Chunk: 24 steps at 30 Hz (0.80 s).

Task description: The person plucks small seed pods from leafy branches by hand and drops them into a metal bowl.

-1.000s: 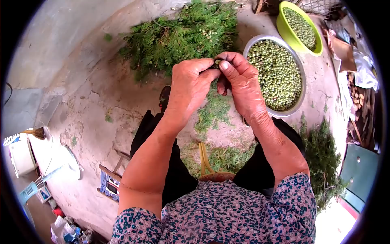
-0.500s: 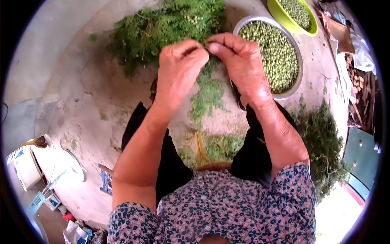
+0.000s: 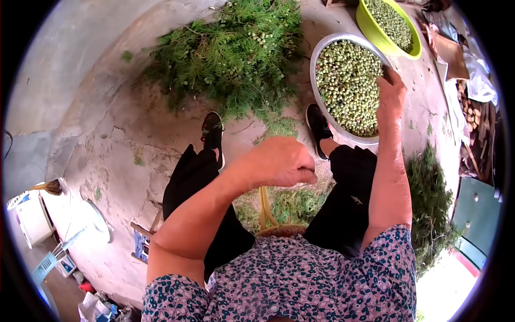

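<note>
My right hand point(image 3: 392, 95) is at the right rim of a metal basin point(image 3: 314, 80) heaped with small round green cones or berries point(image 3: 348, 86). Its thumb and fingers look apart, with nothing visible between them. Over my lap, my left hand point(image 3: 281, 161) is closed, its fingers curled; whatever it may hold is hidden. Beyond my feet lies a large pile of feathery green branches point(image 3: 230, 53) bearing pale round fruit. Loose sprigs point(image 3: 292, 201) lie on the floor between my legs.
A lime-green basin point(image 3: 367, 27) of similar green fruit stands behind the metal one. More cut branches point(image 3: 429, 198) lie at right, near a green cabinet point(image 3: 475, 206). Firewood point(image 3: 475, 121) is stacked at far right. A broom head point(image 3: 51, 187) shows at left.
My hands have separated from their pinch near the branches. The right moved right to the metal basin; the left came down toward my lap.
</note>
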Available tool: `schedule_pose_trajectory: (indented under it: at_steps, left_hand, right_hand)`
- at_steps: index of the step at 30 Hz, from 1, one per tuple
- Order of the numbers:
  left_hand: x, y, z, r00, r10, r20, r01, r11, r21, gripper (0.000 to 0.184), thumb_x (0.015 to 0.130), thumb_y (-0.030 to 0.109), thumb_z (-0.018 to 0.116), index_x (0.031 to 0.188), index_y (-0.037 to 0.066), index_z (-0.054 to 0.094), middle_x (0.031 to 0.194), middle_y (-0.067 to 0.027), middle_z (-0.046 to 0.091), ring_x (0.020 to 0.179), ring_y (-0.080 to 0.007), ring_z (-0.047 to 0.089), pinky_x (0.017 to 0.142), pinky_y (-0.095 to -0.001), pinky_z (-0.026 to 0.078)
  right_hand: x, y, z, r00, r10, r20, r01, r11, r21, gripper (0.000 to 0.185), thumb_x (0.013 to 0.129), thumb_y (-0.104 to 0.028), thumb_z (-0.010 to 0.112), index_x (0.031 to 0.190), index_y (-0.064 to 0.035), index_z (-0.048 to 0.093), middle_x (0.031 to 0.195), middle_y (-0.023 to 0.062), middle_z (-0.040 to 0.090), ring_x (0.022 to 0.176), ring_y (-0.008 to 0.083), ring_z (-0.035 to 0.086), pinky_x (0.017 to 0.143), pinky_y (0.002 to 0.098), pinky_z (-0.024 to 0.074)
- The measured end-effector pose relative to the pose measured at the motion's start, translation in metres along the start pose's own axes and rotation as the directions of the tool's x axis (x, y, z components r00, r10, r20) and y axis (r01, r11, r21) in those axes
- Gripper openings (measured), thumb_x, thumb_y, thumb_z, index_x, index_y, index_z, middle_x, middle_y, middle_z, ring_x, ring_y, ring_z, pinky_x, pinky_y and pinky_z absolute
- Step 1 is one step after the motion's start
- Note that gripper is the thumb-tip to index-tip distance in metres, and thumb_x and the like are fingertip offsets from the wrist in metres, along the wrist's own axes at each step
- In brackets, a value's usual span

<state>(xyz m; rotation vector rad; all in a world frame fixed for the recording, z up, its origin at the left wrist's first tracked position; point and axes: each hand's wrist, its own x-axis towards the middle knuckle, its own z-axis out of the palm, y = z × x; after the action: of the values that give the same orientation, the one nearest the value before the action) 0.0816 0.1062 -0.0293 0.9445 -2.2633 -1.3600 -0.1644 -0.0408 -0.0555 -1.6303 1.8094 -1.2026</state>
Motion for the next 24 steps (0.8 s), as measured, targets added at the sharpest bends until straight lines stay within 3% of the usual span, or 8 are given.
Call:
schedule_pose_trajectory:
  at_steps: [3, 7, 9, 16, 18, 19, 21, 24]
  left_hand:
    - [-0.001, 0.001, 0.003, 0.997, -0.069, 0.023, 0.064, 0.984, 0.169, 0.012, 0.072, 0.019, 0.057, 0.069, 0.007, 0.057, 0.064, -0.0129, 0.056, 0.067, -0.0332, 0.055, 0.057, -0.0429, 0.042]
    - [-0.004, 0.003, 0.001, 0.991, -0.032, -0.127, 0.043, 0.996, 0.082, 0.011, 0.072, 0.018, 0.056, 0.071, 0.007, 0.055, 0.067, -0.0137, 0.056, 0.067, -0.0341, 0.055, 0.058, -0.0444, 0.042]
    - [-0.006, 0.003, -0.008, 0.993, -0.035, -0.111, 0.047, 0.994, 0.102, 0.013, 0.073, 0.019, 0.056, 0.072, 0.007, 0.053, 0.068, -0.0133, 0.055, 0.068, -0.0342, 0.055, 0.059, -0.0448, 0.042]
    - [-0.026, 0.004, -0.032, 0.956, -0.135, -0.261, 0.142, 0.99, 0.007, 0.009, 0.077, 0.012, 0.054, 0.081, 0.005, 0.053, 0.069, -0.0092, 0.054, 0.07, -0.0303, 0.055, 0.058, -0.0395, 0.042]
    - [-0.035, 0.002, -0.04, 0.953, -0.139, -0.27, 0.141, 0.99, -0.011, 0.009, 0.075, 0.011, 0.054, 0.083, 0.005, 0.053, 0.067, -0.0087, 0.052, 0.068, -0.0295, 0.054, 0.057, -0.0388, 0.042]
    - [-0.039, 0.001, -0.045, 0.949, -0.145, -0.279, 0.143, 0.989, -0.029, 0.012, 0.073, 0.009, 0.054, 0.084, 0.005, 0.054, 0.064, -0.0083, 0.05, 0.065, -0.0288, 0.053, 0.056, -0.0381, 0.042]
    - [-0.048, 0.004, -0.053, 0.938, -0.167, -0.303, 0.171, 0.985, -0.015, 0.014, 0.071, 0.007, 0.054, 0.085, 0.004, 0.054, 0.062, -0.0073, 0.048, 0.063, -0.0276, 0.052, 0.055, -0.0375, 0.041]
    - [-0.047, 0.011, -0.077, 0.924, -0.216, -0.317, 0.231, 0.973, 0.008, 0.02, 0.067, 0.004, 0.054, 0.087, 0.003, 0.056, 0.063, -0.0061, 0.049, 0.061, -0.0249, 0.052, 0.054, -0.0357, 0.041]
  right_hand:
    - [0.002, 0.007, 0.009, 0.999, -0.05, -0.016, 0.046, 0.976, -0.213, 0.033, 0.071, -0.008, 0.054, 0.102, 0.0017, 0.06, 0.09, 0.0186, 0.063, 0.076, 0.0245, 0.061, 0.072, 0.0309, 0.0457]
    - [-0.024, 0.02, 0.069, 0.955, -0.126, 0.268, 0.16, 0.981, -0.109, 0.022, 0.073, -0.008, 0.055, 0.091, 0.0008, 0.063, 0.082, 0.0178, 0.063, 0.073, 0.0265, 0.062, 0.068, 0.0328, 0.0468]
    - [-0.038, 0.041, 0.118, 0.924, -0.022, 0.381, 0.015, 1.0, 0.021, 0.025, 0.076, -0.008, 0.052, 0.098, 0.0015, 0.061, 0.072, 0.0056, 0.059, 0.056, 0.009, 0.05, 0.05, 0.0228, 0.0413]
    - [-0.042, 0.06, 0.256, 0.833, -0.002, 0.553, -0.122, 0.975, 0.187, 0.035, 0.076, -0.009, 0.055, 0.11, -0.0005, 0.055, 0.081, 0.0056, 0.06, 0.065, 0.0106, 0.054, 0.056, 0.024, 0.0455]
    - [-0.024, 0.064, 0.286, 0.846, 0.076, 0.527, -0.144, 0.986, 0.088, 0.034, 0.073, -0.005, 0.056, 0.107, -0.0003, 0.055, 0.1, 0.0177, 0.06, 0.086, 0.0249, 0.059, 0.076, 0.0315, 0.0459]
    - [-0.015, 0.057, 0.296, 0.846, 0.073, 0.529, -0.143, 0.985, 0.092, 0.034, 0.073, -0.005, 0.056, 0.107, -0.0003, 0.055, 0.1, 0.0177, 0.06, 0.086, 0.0249, 0.059, 0.076, 0.0315, 0.0459]
    - [0.001, 0.049, 0.311, 0.777, 0.246, 0.579, -0.426, 0.883, 0.197, 0.037, 0.079, -0.004, 0.05, 0.116, -0.0001, 0.05, 0.098, 0.01, 0.057, 0.071, 0.0148, 0.057, 0.055, 0.0268, 0.047]
    - [0.033, 0.077, 0.353, 0.842, 0.035, 0.538, -0.154, 0.972, 0.178, 0.046, 0.082, -0.003, 0.047, 0.127, -0.0008, 0.037, 0.12, 0.0137, 0.045, 0.068, 0.0186, 0.06, 0.051, 0.0288, 0.0489]
